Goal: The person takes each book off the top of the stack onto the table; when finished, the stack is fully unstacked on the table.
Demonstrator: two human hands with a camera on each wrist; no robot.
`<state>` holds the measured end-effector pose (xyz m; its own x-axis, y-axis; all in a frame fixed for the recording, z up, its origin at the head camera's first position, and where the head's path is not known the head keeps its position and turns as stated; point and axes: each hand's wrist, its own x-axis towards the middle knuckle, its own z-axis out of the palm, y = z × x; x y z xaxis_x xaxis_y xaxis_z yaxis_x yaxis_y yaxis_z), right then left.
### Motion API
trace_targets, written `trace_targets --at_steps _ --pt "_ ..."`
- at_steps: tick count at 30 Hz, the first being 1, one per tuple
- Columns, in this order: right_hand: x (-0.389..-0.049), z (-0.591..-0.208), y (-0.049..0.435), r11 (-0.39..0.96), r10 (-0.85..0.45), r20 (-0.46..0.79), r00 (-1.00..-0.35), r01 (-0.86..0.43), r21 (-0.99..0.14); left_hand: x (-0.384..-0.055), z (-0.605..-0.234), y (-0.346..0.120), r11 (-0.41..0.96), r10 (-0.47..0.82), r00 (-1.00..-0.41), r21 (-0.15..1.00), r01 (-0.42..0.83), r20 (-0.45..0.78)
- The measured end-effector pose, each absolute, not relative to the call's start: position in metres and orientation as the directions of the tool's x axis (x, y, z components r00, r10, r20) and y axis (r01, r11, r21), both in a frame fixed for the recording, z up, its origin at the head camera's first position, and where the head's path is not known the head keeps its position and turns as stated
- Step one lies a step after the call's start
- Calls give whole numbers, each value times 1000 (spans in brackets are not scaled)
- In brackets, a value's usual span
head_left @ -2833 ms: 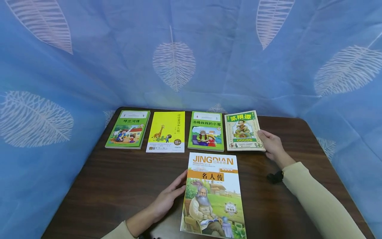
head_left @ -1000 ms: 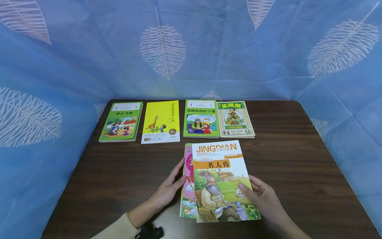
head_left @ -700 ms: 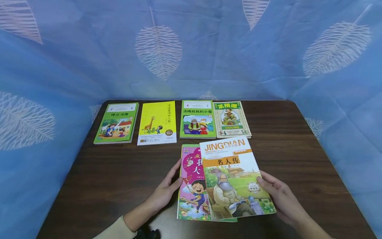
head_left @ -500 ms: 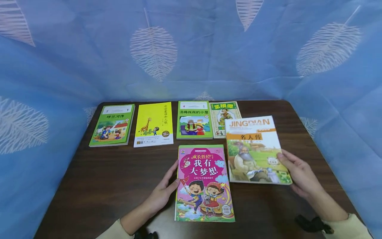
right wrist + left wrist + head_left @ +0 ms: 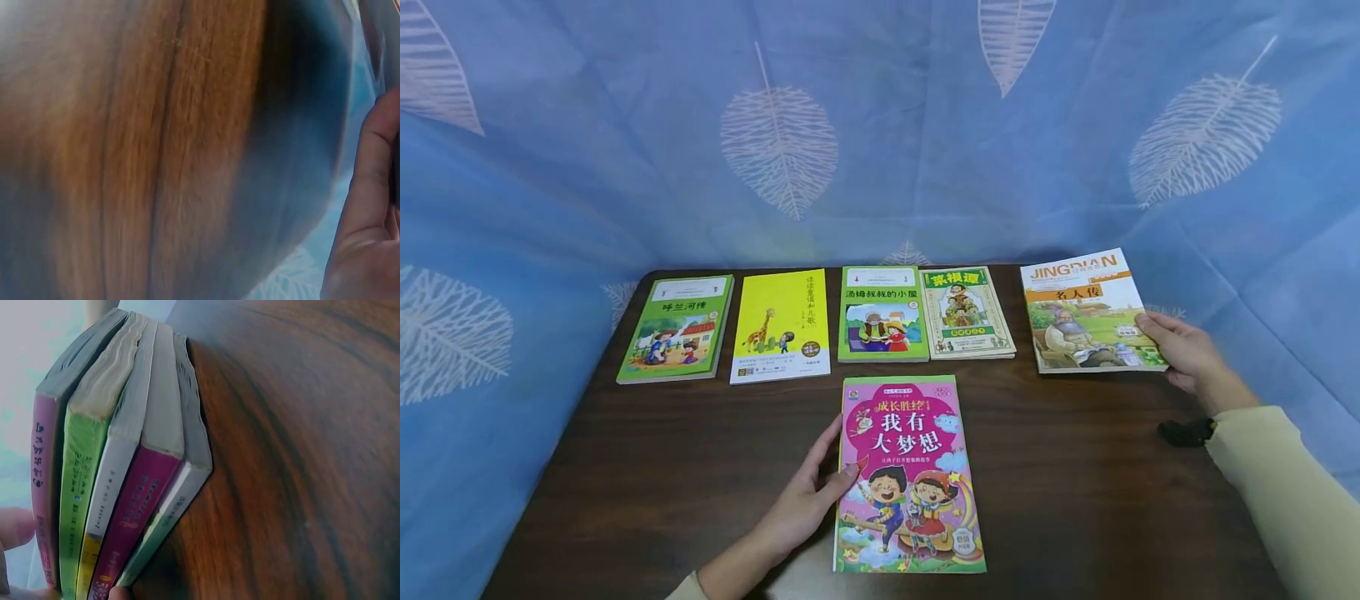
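Observation:
In the head view my right hand (image 5: 1187, 354) pinches the right edge of a white and green book (image 5: 1090, 321), thumb on its cover, at the table's far right. Whether the book touches the table I cannot tell. My left hand (image 5: 801, 496) rests against the left side of a stack of books near the front middle, its thumb at the edge of the pink top book (image 5: 910, 475). In the left wrist view the stack shows several spines, among them a green spine (image 5: 81, 469) and a magenta spine (image 5: 134, 503). The right wrist view is blurred, with the right thumb at its edge.
A row lies along the back of the dark wooden table (image 5: 700, 450): a green book (image 5: 677, 325), a yellow book (image 5: 781, 325), another green book (image 5: 882, 312) and a cream book (image 5: 967, 312). A blue leaf-print cloth (image 5: 895, 125) hangs behind and at the sides.
My right hand let go of the cream book, took the white and green book off the stack and carried it right and back. The pink book is uncovered. The left hand stayed by the stack.

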<state>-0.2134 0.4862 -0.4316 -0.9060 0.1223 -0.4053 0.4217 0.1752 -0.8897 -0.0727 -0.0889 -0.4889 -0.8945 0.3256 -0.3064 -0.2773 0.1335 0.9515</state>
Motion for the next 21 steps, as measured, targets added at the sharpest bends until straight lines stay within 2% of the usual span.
trace_targets --at_steps 4,9,14,18,21 --pt "-228 -447 485 172 97 -427 -899 438 -882 -72 -487 -86 142 324 -897 953 -269 -301" --pt "-239 -459 480 325 176 -409 -895 445 -835 -71 -490 -83 158 308 -908 956 -246 -285" --pt "-240 -465 476 569 280 -296 -913 406 -715 -71 -492 -80 168 310 -906 954 -247 -289" --pt "-232 -462 472 722 236 -210 -949 316 -615 -73 -491 -80 172 296 -912 955 -242 -284" --pt "-221 -459 459 803 200 -82 -976 212 -557 -74 -490 -80 155 291 -919 961 -230 -266"
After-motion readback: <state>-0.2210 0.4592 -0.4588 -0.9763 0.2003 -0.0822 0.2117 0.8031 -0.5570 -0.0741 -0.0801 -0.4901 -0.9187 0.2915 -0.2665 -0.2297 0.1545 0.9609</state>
